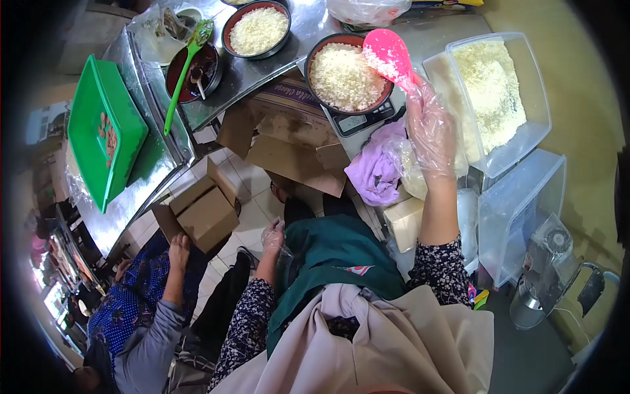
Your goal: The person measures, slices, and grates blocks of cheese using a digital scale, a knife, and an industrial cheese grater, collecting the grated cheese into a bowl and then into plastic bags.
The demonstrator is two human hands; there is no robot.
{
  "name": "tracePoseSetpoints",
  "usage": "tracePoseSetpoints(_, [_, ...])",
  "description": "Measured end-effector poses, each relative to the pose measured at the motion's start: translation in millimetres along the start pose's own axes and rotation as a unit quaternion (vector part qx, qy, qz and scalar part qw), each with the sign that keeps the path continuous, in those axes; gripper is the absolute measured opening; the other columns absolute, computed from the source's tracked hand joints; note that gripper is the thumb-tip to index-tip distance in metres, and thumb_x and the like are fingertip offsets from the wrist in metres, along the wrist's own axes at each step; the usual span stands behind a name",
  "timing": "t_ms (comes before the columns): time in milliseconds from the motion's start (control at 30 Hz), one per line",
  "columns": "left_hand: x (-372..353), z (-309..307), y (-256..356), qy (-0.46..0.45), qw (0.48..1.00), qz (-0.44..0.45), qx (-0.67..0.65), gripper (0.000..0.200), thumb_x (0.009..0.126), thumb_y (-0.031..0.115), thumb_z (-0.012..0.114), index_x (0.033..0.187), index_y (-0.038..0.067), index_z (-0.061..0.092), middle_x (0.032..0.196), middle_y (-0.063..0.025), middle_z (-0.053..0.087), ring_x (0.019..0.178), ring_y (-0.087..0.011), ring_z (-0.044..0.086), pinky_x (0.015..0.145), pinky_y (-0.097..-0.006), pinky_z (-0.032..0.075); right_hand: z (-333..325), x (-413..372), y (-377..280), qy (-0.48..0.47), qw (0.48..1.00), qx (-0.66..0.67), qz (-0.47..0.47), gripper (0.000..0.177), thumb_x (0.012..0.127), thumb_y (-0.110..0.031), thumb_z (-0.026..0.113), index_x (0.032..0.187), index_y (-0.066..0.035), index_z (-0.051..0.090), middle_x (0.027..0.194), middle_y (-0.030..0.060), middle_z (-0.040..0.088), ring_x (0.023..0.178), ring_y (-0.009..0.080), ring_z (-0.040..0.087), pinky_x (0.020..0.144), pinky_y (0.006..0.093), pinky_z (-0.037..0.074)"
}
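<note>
My right hand [431, 128], in a clear plastic glove, is closed around the handle of a pink rice paddle [388, 51]. White grains cling to the paddle, which is tilted over the right rim of a dark bowl [315, 92]. Heaped in that bowl are white grains [344, 75] that look like cooked rice. Beneath it sits a digital scale [354, 123]; I cannot read its display. Down beside my apron hangs my left hand [272, 236], also gloved, its fingers loosely bent with nothing visible in them.
A clear bin [538, 108] of pale grains stands right of the scale, near a purple cloth [375, 164]. Another filled bowl [257, 31] and a bowl with a green spatula [180, 85] are at the back. Left are a green tray [125, 131] and another person [141, 308]. Cardboard boxes [203, 207] lie below.
</note>
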State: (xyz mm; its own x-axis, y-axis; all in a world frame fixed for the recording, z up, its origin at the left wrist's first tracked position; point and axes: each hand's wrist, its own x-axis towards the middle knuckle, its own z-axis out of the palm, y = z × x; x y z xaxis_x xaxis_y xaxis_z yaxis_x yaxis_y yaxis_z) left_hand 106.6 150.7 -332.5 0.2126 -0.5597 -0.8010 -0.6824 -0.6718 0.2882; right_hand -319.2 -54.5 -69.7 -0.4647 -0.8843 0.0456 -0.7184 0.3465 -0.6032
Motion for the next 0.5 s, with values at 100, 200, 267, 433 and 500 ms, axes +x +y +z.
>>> tracePoseSetpoints(100, [-7, -11, 9, 0.0, 1.0, -0.009, 0.013, 0.045, 0.085, 0.04, 0.057, 0.117, 0.009, 0.062, 0.109, -0.0194, 0.064, 0.105, -0.0346, 0.059, 0.093, -0.0396, 0.044, 6, 4, -6, -0.011, 0.999, -0.044, 0.014, 0.029, 0.091, -0.022, 0.051, 0.119, -0.015, 0.057, 0.09, 0.0198, 0.065, 0.075, 0.0384, 0.062, 0.065, 0.0453, 0.049])
tracePoseSetpoints(200, [-1, -16, 1, -0.001, 1.0, -0.019, 0.022, 0.044, 0.085, 0.04, 0.057, 0.117, 0.009, 0.062, 0.11, -0.019, 0.064, 0.105, -0.0344, 0.059, 0.092, -0.0396, 0.044, 5, 4, -13, -0.046, 0.994, -0.1, 0.015, 0.031, 0.093, -0.025, 0.049, 0.12, -0.015, 0.058, 0.085, 0.022, 0.062, 0.072, 0.0348, 0.061, 0.064, 0.0423, 0.047])
tracePoseSetpoints(267, [5, -18, -4, -0.002, 1.0, -0.026, -0.003, 0.044, 0.086, 0.04, 0.057, 0.118, 0.009, 0.062, 0.11, -0.0187, 0.064, 0.105, -0.0344, 0.06, 0.092, -0.0396, 0.045, 6, 4, -11, -0.013, 0.995, -0.099, -0.027, 0.031, 0.093, -0.025, 0.05, 0.121, -0.013, 0.058, 0.079, 0.0193, 0.061, 0.068, 0.0311, 0.061, 0.062, 0.0401, 0.046])
tracePoseSetpoints(433, [1, -33, 20, -0.007, 1.0, -0.027, -0.007, 0.046, 0.087, 0.04, 0.056, 0.12, 0.009, 0.061, 0.107, -0.0169, 0.066, 0.104, -0.0299, 0.061, 0.089, -0.0356, 0.047, 12, 12, 23, -0.056, 0.992, 0.099, 0.046, 0.03, 0.092, -0.022, 0.052, 0.119, -0.013, 0.059, 0.074, 0.0117, 0.063, 0.065, 0.0264, 0.061, 0.062, 0.0371, 0.047])
tracePoseSetpoints(500, [-14, -46, 66, -0.036, 0.997, -0.02, -0.07, 0.045, 0.088, 0.038, 0.056, 0.123, 0.009, 0.058, 0.109, -0.014, 0.065, 0.101, -0.0258, 0.061, 0.087, -0.0336, 0.047, 4, 10, 21, -0.142, 0.923, 0.312, 0.173, 0.03, 0.092, -0.022, 0.054, 0.119, -0.009, 0.06, 0.065, 0.0011, 0.053, 0.058, 0.0123, 0.049, 0.057, 0.0277, 0.04])
